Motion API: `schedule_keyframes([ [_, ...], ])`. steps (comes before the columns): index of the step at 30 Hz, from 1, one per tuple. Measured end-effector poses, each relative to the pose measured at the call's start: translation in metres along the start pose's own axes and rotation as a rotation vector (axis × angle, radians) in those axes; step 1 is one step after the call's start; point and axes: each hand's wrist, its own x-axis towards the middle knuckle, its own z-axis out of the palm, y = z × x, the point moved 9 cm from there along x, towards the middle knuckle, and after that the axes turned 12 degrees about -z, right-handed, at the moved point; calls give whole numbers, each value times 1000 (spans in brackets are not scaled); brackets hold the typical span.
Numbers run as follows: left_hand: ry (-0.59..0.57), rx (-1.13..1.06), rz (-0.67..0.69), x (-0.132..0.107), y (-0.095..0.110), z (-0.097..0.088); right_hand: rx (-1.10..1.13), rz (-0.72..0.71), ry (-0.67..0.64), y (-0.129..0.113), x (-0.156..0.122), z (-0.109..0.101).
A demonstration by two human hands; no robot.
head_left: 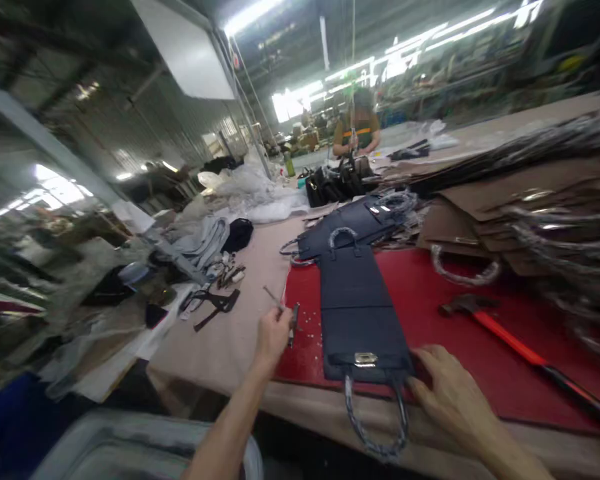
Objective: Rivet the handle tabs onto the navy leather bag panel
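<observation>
Dark navy leather bag panel (355,313) lies flat on a red mat (420,300), close to the front edge of the desk (220,333). It is long and shows one line across its middle. On its near end sits a silver metal clasp (365,359), and a braided handle (375,420) hangs down over the front edge of the desk. A second navy panel (350,223) lies just behind the first one, at a different angle.

The left hand (275,340) is beside the left side of the first panel, over the left edge of the mat. Its fingers (280,320) are narrow and pinch a thin metal tool (273,298). A small dark tool (294,325) is just beside them, but I cannot tell if they hold it too. Small white bits (300,343) are scattered on the mat near this hand. The right hand (455,393) is at the near right corner of the panel, with its fingers (425,360) spread wide.

On the mat to the right lie a hammer (510,340) with a red handle and a loose curved bag handle (465,273). Past the back right corner of the mat is a stack of brown panels (480,213). Far along the desk, a co-worker (357,127) sits behind black bags (335,183).
</observation>
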Motion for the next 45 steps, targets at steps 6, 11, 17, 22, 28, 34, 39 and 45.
schedule_keyframes([
  [6, -35, 248, -147, 50, -81, -38, -43, 33, 11, -9, -4, -11],
  [11, 55, 342, -113, 49, -87, -38, -15, 125, -35, -11, -2, -14],
  [17, -3, -103, 423, -44, 14, -1, 19, 236, -83, -17, 2, -14],
  [22, -217, -188, 683, -118, 73, 37, -11, 301, -117, -16, 5, -9],
  [28, -153, 140, 783, -134, 86, 55, -191, -140, -120, -59, 19, -8],
  [34, -110, 285, 900, -138, 92, 53, -214, -509, -105, -68, 28, 5],
  [39, -110, 269, 1019, -139, 85, 49, -197, -701, -62, -69, 23, 11],
  [45, -187, -390, 1037, -120, 53, 29, -169, -761, -117, -76, 15, 4],
])
